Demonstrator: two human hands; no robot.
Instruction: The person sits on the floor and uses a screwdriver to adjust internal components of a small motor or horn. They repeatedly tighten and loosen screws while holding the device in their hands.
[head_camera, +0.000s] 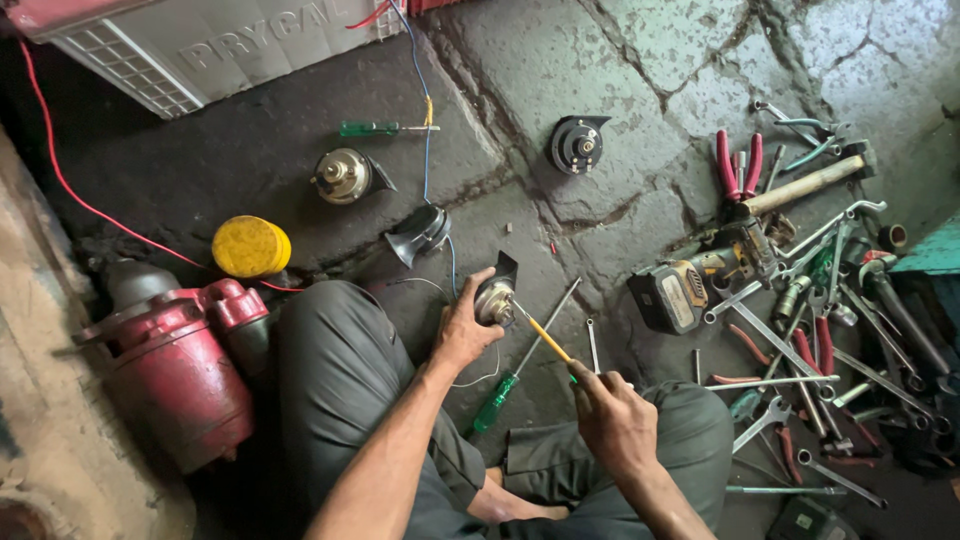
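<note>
Horn in hand (495, 299): small round unit with black trumpet mouth, held just above the floor (560, 70) beside the left knee. Left hand (462, 330), fingers wrapped round its left side, closed on it. Right hand (612, 415), fingers closed on a yellow-shafted screwdriver (548, 340); tip meets the horn's face

Judgement, step in hand: working a screw or terminal on the horn face. Keep shaft square to the screw, brace horn against the knee, turn slowly so the tip stays seated; mind the thin white wire (480, 378) trailing beneath

Count:
- horns: 4 (one held; three on floor: brass-domed (342, 176), black (420, 233), black disc (578, 145))
- green-handled screwdrivers on floor: 2 (497, 400), (368, 128)
- red motor housing: 1 (175, 365)
- yellow cap: 1 (250, 246)
- cordless drill: 1 (685, 290)
- tool heap to the right (830, 330): too tangled to count
</note>
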